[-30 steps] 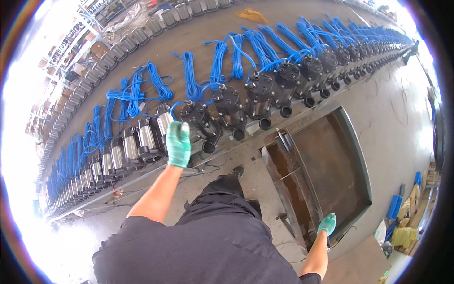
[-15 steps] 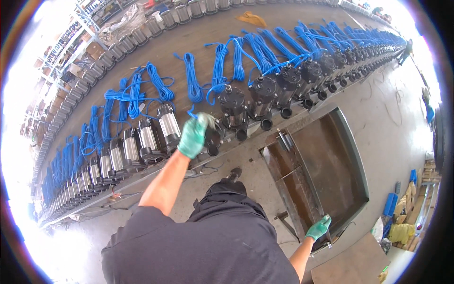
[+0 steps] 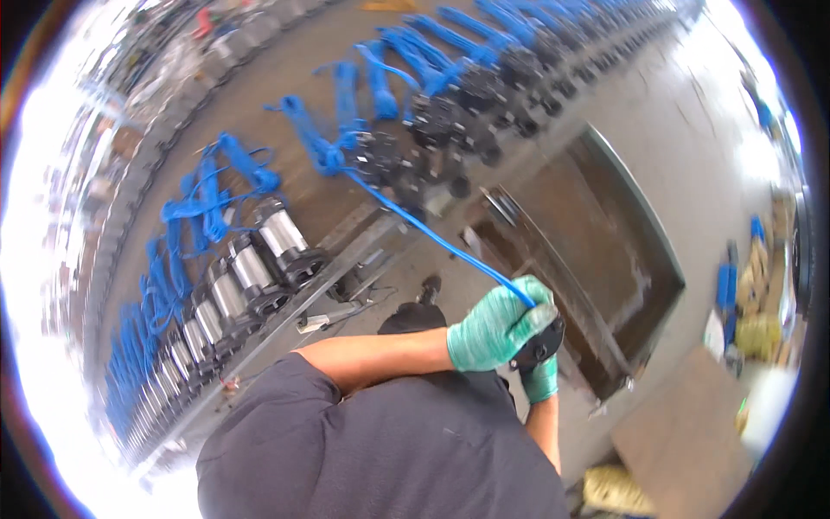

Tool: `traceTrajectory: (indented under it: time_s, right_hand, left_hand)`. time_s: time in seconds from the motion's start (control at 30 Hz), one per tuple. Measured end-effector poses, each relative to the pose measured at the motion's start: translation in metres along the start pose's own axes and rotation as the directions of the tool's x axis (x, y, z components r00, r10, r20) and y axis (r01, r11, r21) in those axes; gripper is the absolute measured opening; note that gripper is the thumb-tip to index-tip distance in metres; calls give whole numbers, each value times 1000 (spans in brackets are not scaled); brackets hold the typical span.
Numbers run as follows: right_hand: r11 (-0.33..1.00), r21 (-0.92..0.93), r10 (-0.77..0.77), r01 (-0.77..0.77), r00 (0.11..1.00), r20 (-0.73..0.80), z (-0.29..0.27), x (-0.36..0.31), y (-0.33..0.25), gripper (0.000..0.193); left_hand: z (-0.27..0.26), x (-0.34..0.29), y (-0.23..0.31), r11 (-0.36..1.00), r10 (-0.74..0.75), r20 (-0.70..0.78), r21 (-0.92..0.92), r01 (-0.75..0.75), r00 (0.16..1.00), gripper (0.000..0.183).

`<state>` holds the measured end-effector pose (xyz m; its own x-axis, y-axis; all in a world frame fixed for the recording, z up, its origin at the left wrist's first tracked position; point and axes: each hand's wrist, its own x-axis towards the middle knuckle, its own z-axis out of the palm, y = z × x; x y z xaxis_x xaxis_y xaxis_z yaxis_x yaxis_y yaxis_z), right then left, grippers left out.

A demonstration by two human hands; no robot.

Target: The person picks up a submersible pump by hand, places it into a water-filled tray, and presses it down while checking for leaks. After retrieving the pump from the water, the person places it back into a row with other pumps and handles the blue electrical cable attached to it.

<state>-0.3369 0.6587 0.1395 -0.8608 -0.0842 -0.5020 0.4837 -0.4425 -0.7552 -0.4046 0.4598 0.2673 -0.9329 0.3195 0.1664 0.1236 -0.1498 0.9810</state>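
A black-topped submersible pump (image 3: 541, 344) is held in front of my body, above the near side of the metal tank. My gloved left hand (image 3: 494, 325) is closed at its top, where the blue cable (image 3: 441, 240) comes out. That cable runs taut up and left to its coil (image 3: 316, 145) on the table. My gloved right hand (image 3: 542, 381) grips the pump from below, its fingers mostly hidden behind it. The pump's lower body is hidden too.
The table (image 3: 333, 195) bears a row of steel-bodied pumps (image 3: 251, 264) on the left and black pumps (image 3: 441, 125) on the right, with blue coils behind. The open rectangular metal tank (image 3: 679, 281) stands at the right. A brown board (image 3: 683, 424) lies nearer.
My left hand has lifted a pump out of the row and brought it right, toward me. My right hand has left the tank's edge and joined it at the pump. The view has shifted.
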Motion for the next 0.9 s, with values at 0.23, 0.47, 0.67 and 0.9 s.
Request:
traceTrajectory:
  time_s: [0.23, 0.47, 0.67, 0.9]
  right_hand:
    - [973, -95, -230, 210, 910, -344, -96, -35, -5, 59]
    - [793, -605, -374, 66, 837, -399, -126, -43, -27, 50]
    - [338, -928, -573, -155, 749, -334, -93, 6, -58, 36]
    - [109, -930, -579, -352, 738, -347, -52, 46, -64, 33]
  left_hand:
    - [22, 33, -3, 860, 374, 565, 85, -502, 736, 15]
    - [-2, 64, -91, 962, -68, 171, 273, 19, 983, 29]
    - [-51, 89, -183, 762, -336, 16, 592, 262, 942, 52]
    - [-78, 83, -268, 562, -602, -1, 710, 425, 798, 50]
